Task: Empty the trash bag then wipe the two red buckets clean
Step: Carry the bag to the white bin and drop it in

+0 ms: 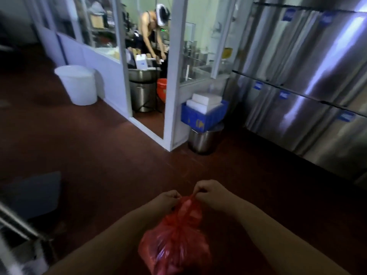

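— Near the bottom of the view, low over the dark red floor (pixel 119 165), what is being held?

— A red trash bag (pixel 175 241), hanging full and knotted at the neck, between the two forearms. The left hand (pixel 167 199) pinches the gathered plastic on the left of the top; the right hand (pixel 211 192) pinches it on the right, a little farther off. Both grips are clamped on the bag's top, fingers curled tight, knuckles up.

— How will it handle?

— Thin, soft film, I judge; it sags and bulges below the knot, so there is some weight in it, and it looks slippery. Best taken at the bunched neck or the loose ears above it, never by the belly, which could tear.

— And the arms?

— Both reach forward and down, elbows wide, wrists drawn close together over the bag, as if working at the knot.

— Any buckets?

— One red bucket (pixel 161 89) shows far off, in the doorway beside a steel bin (pixel 142 94), where another person (pixel 151 30) bends over. A second I cannot find. A white bucket (pixel 78 84) stands far left, and a blue crate (pixel 202 116) rests on a steel pot right of the doorway.
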